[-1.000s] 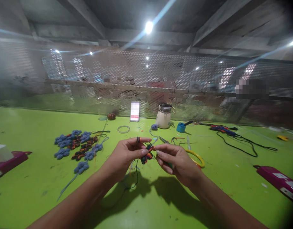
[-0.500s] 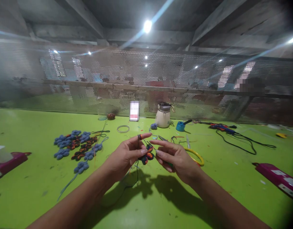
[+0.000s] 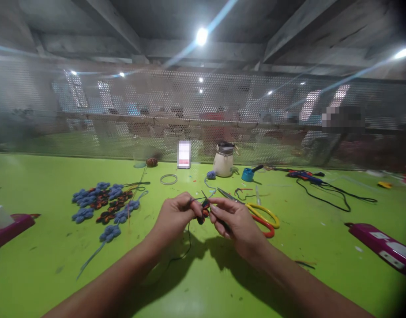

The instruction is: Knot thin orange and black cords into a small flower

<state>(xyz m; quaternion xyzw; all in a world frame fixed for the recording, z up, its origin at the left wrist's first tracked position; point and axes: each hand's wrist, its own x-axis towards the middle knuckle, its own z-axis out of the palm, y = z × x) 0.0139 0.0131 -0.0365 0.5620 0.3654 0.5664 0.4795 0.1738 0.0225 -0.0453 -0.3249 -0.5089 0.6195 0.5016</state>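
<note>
My left hand [image 3: 177, 215] pinches a small crocheted flower [image 3: 204, 213] in dark and orange yarn, its fingers closed over the left side. A dark yarn tail [image 3: 190, 238] hangs from beneath that hand down to the table. Closed at the flower's right edge, my right hand [image 3: 235, 221] grips a crochet hook [image 3: 204, 194]; the thin tip shows above the flower, and most of the handle is hidden in the palm. Scissors [image 3: 266, 214] with yellow and red handles lie just behind my right hand. Several finished blue flowers [image 3: 110, 232] and dark orange flowers [image 3: 106, 216] are grouped to the left.
On the green table [image 3: 189, 291] stand a cream jar [image 3: 223, 164], a blue pot [image 3: 247, 175] and a lit phone [image 3: 184, 154]. A ring [image 3: 169, 179] lies nearby. A corded glue gun [image 3: 304, 176] is at right, with purple power strips [image 3: 380, 243] at both sides. A perforated screen [image 3: 256, 101] closes the back.
My left index finger has folded down from its raised, yarn-wrapped position. Both hands have drawn closer over the flower, now more covered. The scissors' red handle shows more.
</note>
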